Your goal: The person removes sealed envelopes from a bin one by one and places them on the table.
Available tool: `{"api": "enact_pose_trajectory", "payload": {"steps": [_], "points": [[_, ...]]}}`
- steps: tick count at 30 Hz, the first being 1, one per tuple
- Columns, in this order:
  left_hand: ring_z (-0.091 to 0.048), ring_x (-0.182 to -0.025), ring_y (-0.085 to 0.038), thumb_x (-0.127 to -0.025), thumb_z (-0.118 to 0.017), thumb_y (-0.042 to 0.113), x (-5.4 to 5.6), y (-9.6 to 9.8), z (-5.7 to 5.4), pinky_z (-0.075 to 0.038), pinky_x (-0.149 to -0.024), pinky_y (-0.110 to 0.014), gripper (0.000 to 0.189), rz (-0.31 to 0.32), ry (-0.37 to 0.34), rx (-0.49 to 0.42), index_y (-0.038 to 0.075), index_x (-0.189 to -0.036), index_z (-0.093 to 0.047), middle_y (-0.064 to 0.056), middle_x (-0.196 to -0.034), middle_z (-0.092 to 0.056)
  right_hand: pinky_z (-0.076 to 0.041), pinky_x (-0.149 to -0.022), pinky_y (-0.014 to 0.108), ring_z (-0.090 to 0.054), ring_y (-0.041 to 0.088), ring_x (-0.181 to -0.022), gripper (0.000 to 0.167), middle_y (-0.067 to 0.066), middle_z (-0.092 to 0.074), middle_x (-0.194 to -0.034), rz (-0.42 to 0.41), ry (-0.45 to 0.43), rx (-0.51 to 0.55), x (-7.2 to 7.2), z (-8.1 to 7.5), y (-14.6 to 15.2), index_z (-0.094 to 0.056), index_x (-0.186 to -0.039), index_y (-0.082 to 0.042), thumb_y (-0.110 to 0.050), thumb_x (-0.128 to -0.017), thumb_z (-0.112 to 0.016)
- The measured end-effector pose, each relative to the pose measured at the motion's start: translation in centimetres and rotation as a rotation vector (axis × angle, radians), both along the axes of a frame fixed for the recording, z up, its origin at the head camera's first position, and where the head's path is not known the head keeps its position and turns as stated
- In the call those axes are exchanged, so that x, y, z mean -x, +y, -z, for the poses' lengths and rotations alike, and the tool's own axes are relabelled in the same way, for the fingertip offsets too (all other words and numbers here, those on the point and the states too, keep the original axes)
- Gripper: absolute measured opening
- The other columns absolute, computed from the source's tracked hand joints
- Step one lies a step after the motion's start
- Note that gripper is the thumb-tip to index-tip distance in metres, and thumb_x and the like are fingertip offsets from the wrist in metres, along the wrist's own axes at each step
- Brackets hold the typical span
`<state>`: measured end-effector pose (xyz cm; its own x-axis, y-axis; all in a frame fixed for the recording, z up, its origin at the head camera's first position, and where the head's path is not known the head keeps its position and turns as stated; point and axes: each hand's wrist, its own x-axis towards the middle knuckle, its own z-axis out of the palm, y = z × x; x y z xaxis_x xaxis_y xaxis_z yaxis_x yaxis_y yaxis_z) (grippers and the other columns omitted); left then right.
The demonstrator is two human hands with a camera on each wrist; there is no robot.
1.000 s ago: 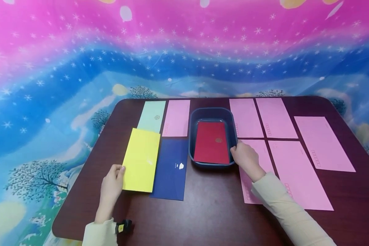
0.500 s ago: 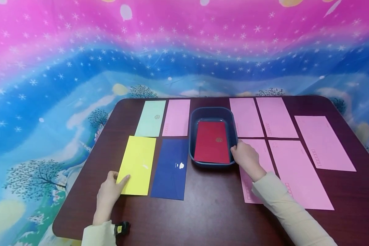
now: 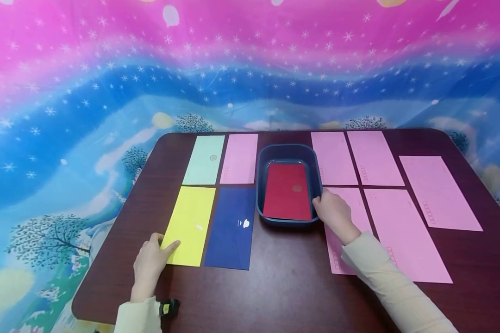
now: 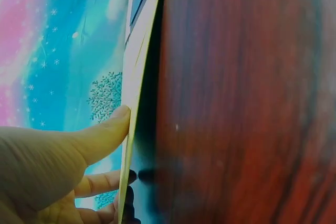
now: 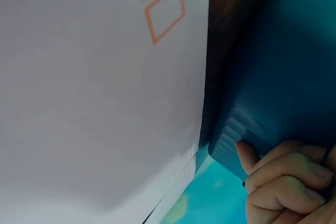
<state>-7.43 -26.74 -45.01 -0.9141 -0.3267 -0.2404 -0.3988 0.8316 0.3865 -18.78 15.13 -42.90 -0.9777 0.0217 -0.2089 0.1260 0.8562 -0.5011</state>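
A yellow envelope lies at the left front of the table, left of a dark blue envelope. My left hand pinches its lower left corner, thumb on top and fingers beneath. In the left wrist view the thumb presses the envelope's edge, which is slightly lifted off the table. My right hand grips the right rim of a dark blue plastic bin. Inside the bin a red envelope rests tilted. The right wrist view shows curled fingers at the bin's side wall.
A mint green envelope and a pink envelope lie behind the yellow and blue ones. Several pink envelopes are spread right of the bin, some under my right forearm. The brown table has rounded corners; a printed cloth hangs behind.
My left hand has lowered the yellow envelope to the table and moved it off the mint green and dark blue envelopes, squaring it beside the blue one. The right hand stays on the bin.
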Motion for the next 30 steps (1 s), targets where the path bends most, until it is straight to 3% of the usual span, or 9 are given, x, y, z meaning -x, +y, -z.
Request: {"api": "enact_pose_trajectory", "payload": {"steps": [13,19,22,24,30], "points": [[-0.052,-0.072,-0.030,-0.088,-0.063,0.041,0.0,0.3,0.3,-0.043,-0.058,-0.039,0.058,-0.018,-0.003,-0.016,-0.008,-0.115,-0.044,-0.026,-0.092,-0.053,-0.038,-0.052,0.030,-0.052,0.023,-0.061,0.026,0.014,-0.056,-0.071,0.004,-0.011,0.000,0.2,-0.1,0.0,-0.055,-0.097,0.003,-0.018,-0.096,-0.040],[-0.053,-0.082,-0.038,-0.089,-0.062,0.041,0.1,0.5,0.2,-0.045,-0.060,-0.042,0.060,-0.027,-0.011,-0.005,-0.008,-0.117,-0.044,-0.030,-0.100,-0.052,-0.038,-0.053,0.030,-0.053,0.023,-0.061,0.026,0.014,-0.057,-0.072,0.004,-0.010,0.007,0.1,0.0,0.1,-0.055,-0.098,0.003,-0.019,-0.096,-0.041],[-0.054,-0.088,-0.042,-0.090,-0.061,0.039,0.0,0.8,-0.3,-0.047,-0.063,-0.046,0.059,-0.031,0.000,0.010,-0.010,-0.118,-0.045,-0.032,-0.104,-0.052,-0.038,-0.053,0.030,-0.053,0.023,-0.062,0.026,0.014,-0.058,-0.073,0.002,-0.004,0.017,0.1,-0.1,0.0,-0.056,-0.098,0.003,-0.018,-0.096,-0.041],[-0.055,-0.083,-0.039,-0.091,-0.061,0.036,0.2,1.3,-0.9,-0.047,-0.060,-0.044,0.056,-0.027,0.013,0.022,-0.011,-0.117,-0.045,-0.032,-0.102,-0.053,-0.038,-0.053,0.030,-0.053,0.023,-0.062,0.026,0.014,-0.059,-0.074,0.002,-0.001,0.023,0.1,-0.1,0.0,-0.056,-0.098,0.002,-0.018,-0.096,-0.041],[-0.057,-0.063,-0.022,-0.092,-0.060,0.027,1.8,4.8,-3.4,-0.042,-0.049,-0.032,0.034,0.028,0.114,0.043,-0.002,-0.108,-0.057,-0.018,-0.088,-0.064,-0.038,-0.053,0.030,-0.053,0.023,-0.062,0.026,0.013,-0.058,-0.073,0.003,-0.001,0.015,0.1,-0.1,0.1,-0.056,-0.099,0.002,-0.018,-0.096,-0.041]]}}
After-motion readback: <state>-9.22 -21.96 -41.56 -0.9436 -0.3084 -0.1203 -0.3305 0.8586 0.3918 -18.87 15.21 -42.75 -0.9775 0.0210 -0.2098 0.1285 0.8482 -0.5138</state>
